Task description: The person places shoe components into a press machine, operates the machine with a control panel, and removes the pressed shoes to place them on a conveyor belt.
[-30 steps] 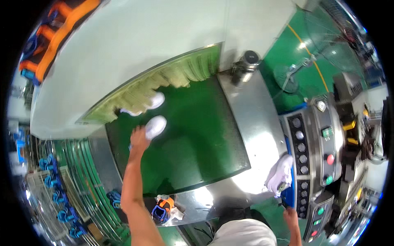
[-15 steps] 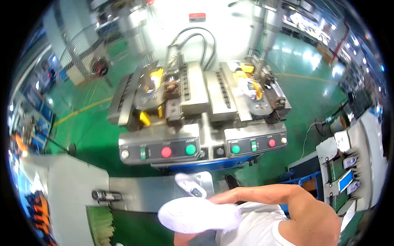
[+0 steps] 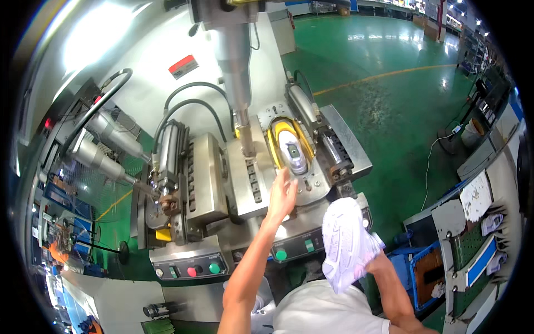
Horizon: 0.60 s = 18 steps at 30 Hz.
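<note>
My right hand [image 3: 371, 264] holds a white and pale-lavender sneaker [image 3: 346, 242] up at the right, its patterned sole facing me. Most of those fingers are hidden behind the shoe. Farther in, another white sneaker [image 3: 291, 149] sits in the machine's right-hand station, between yellow pads [image 3: 272, 146]. My left hand [image 3: 283, 195] reaches toward the near end of that seated shoe, fingers stretched out and nothing in them. Whether the fingertips touch the shoe or the station's metal plate, I cannot tell.
Metal cylinders [image 3: 236, 72] reach down over the two-station machine. Along its front run control panels [image 3: 189, 268] with green and red buttons. Part of another pale shoe [image 3: 258, 303] shows beside my left forearm. At right stand a blue crate [image 3: 414, 278] and a rack with shoes [image 3: 492, 224].
The view has swung toward the machine's right-hand station. My right hand has brought the sneaker up to the right, while my left hand has come away from it and stretched forward.
</note>
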Tool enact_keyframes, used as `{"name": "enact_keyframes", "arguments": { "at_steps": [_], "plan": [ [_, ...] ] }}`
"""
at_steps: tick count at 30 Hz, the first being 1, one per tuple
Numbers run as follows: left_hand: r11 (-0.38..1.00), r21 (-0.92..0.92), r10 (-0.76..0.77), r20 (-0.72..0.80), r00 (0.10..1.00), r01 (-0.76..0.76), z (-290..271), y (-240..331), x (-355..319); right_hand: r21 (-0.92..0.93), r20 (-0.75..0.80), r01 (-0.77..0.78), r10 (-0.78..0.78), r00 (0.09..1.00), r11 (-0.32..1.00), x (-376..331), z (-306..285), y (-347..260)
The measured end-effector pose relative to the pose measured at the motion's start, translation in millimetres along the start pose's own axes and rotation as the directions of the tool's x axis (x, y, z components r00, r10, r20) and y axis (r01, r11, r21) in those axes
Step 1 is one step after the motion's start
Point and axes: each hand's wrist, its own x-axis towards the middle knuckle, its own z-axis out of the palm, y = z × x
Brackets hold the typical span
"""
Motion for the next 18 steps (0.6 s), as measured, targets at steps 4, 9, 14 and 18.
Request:
{"name": "enact_keyframes", "arguments": {
  "at_steps": [4,9,14,18],
  "plan": [
    [0.926,0.319,-0.159,-0.162,0.974,0.204,53.4,-51.6,116.3,0.133,-0.222,0.056,-0.025,0.975,0.990,-26.8,-23.8,-1.1],
    [0.835,0.491,-0.158,-0.217,0.963,0.248,101.8,-67.7,170.2,0.270,-0.396,0.143,-0.026,0.918,0.952,-51.5,-30.3,1.0],
    [0.865,0.445,-0.196,-0.128,0.972,0.233,47.9,-92.5,201.4,0.205,-0.460,0.183,-0.070,0.885,0.962,-23.3,-25.9,0.8],
    [0.940,0.030,-0.336,-0.090,0.937,0.340,7.6,-41.5,169.2,-0.122,-0.426,0.194,-0.228,0.875,0.973,30.1,-24.6,-39.0]
  ]
}}
